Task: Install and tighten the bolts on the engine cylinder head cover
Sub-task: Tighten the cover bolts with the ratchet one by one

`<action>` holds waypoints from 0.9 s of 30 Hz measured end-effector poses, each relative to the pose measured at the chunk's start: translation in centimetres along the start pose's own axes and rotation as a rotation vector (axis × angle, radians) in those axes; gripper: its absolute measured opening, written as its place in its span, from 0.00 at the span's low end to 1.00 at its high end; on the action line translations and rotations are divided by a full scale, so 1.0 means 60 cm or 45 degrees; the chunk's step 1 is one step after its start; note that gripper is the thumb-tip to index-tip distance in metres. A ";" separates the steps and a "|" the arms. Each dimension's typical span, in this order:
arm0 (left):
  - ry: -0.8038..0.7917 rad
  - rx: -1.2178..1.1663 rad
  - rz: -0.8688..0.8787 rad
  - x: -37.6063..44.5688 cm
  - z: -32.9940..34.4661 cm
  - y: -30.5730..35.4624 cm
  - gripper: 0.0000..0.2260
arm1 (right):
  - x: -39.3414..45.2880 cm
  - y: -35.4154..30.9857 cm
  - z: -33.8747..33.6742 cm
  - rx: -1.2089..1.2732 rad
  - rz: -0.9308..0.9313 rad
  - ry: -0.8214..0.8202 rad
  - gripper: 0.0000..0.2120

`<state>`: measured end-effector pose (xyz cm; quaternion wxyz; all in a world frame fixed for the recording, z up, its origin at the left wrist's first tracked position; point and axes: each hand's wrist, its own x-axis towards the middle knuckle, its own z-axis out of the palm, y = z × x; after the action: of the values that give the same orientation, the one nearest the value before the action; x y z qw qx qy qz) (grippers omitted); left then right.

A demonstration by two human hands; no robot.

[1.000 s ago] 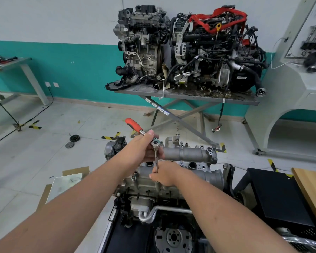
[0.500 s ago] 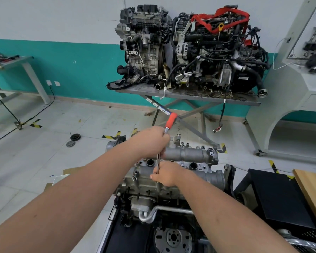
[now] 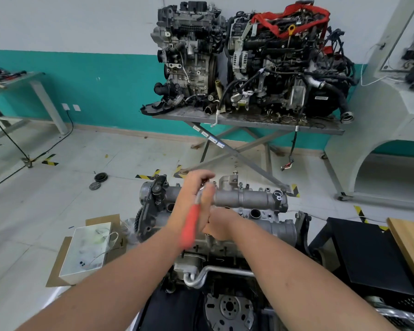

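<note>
**Ratchet mid-swing, most bolts unaccounted for**

My left hand [image 3: 196, 194] was wrapped around the head of the ratchet [image 3: 192, 223], whose red handle pointed back toward me at about 6 o'clock, blurred. My right hand [image 3: 219, 225] sat just beside it at 3 o'clock, fingers curled low on the cylinder head cover [image 3: 249, 199]; I judged it was steadying the extension and socket on a bolt, though that part was hidden behind my hands, so I could not tell what it held.

The cover lay seated on the engine [image 3: 225, 235] directly ahead at 12 o'clock. A few bolt heads stood visible along its far edge, toward 1 o'clock; whether they were snug I could not tell. I judged the job as partway: one bolt near the cover's left-centre under the tool, the others left to check and tighten in turn.
</note>
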<state>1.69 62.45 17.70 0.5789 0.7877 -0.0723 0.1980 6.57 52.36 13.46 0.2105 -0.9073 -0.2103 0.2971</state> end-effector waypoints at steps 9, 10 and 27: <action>-0.088 -0.610 -0.913 0.054 -0.021 0.030 0.12 | -0.006 0.009 0.006 -0.127 -0.022 0.104 0.18; -0.148 -0.542 -0.911 0.058 -0.025 0.033 0.11 | -0.007 0.012 0.004 -0.100 -0.027 0.098 0.18; -0.294 -0.459 -0.970 0.056 -0.022 0.039 0.13 | -0.016 0.011 0.008 -0.113 -0.097 0.215 0.08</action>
<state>3.63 63.35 21.45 0.7270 0.6614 0.1258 -0.1350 5.73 51.44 13.23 0.1981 -0.9290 -0.2390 0.2016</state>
